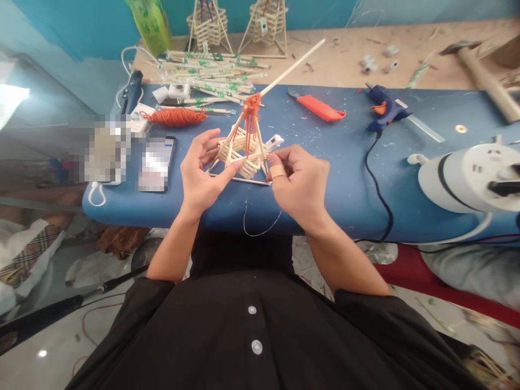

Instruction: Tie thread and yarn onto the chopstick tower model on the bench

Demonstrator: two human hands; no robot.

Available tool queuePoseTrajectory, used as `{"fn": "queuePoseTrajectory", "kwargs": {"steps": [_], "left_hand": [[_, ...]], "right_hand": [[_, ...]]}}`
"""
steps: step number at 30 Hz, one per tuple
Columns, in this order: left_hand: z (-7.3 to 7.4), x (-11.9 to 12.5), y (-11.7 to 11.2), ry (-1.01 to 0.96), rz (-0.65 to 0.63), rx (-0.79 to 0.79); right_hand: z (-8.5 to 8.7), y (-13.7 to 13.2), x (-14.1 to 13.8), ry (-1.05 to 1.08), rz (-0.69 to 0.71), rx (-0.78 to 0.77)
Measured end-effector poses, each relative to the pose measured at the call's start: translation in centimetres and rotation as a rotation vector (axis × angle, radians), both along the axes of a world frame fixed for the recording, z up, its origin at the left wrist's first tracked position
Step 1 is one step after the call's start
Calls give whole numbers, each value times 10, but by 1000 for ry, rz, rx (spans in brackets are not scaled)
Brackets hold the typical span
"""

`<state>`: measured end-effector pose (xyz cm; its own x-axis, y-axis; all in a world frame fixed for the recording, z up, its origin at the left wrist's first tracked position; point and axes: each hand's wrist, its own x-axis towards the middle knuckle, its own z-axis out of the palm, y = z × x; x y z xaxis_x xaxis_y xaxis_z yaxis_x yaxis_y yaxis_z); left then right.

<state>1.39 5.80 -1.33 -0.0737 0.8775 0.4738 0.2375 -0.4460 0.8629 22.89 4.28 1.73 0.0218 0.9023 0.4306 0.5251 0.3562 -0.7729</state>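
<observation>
A small pyramid-shaped frame of wooden sticks (245, 164) stands at the near side of the blue table. Orange yarn (252, 104) binds its top, and a long stick (292, 67) slants up from there. My left hand (201, 170) holds the frame's left side, thumb across the front. Closed in a pinch at its right side is my right hand (298, 181), a tan band around one finger. A thin wire (255, 235) loops below the frame and runs up to the right hand. Near those fingertips is a small white box (274, 142); what the fingertips cover is hidden.
Behind lie wrapped chopsticks (219, 76), an orange yarn bundle (176, 117) and a red-handled cutter (320, 108). Two similar frames (207, 27) stand at the wall. Rightward are a blue glue gun (385, 106), a hammer (481, 76) and a white power socket unit (467, 176). A phone (156, 164) lies left.
</observation>
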Motion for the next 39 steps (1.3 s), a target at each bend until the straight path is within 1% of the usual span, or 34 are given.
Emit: {"fn": "queuePoseTrajectory", "kwargs": {"steps": [5,9,16,19,23,25,28,31,34,37,39], "left_hand": [[-1,-1,-1,-17,-24,-36],[-3,-1,0,-15,-20,-20],[-7,-2,2,-24,8,-3],[-7,-1,2,-40,0,1],[-4,2,1,-41,4,18],[-3,4,1,-34,6,29],[-2,5,1,-15,6,33],[-2,5,1,0,14,23],[-4,4,1,-3,14,16],[-5,3,2,-27,7,4],[-5,4,2,-41,4,-3]], "right_hand": [[-1,-3,0,-93,-7,148],[-3,-5,-1,-152,-16,300],[-16,-4,-3,-262,-41,372],[-18,-2,-4,-288,-61,404],[-17,0,-4,-373,-93,528],[-16,2,-4,-393,-73,529],[-18,3,-4,-381,7,469],[-19,2,-4,-378,72,472],[-17,0,-6,-406,85,495],[-12,-1,-10,-424,64,528],[-9,-1,-12,-439,47,520]]}}
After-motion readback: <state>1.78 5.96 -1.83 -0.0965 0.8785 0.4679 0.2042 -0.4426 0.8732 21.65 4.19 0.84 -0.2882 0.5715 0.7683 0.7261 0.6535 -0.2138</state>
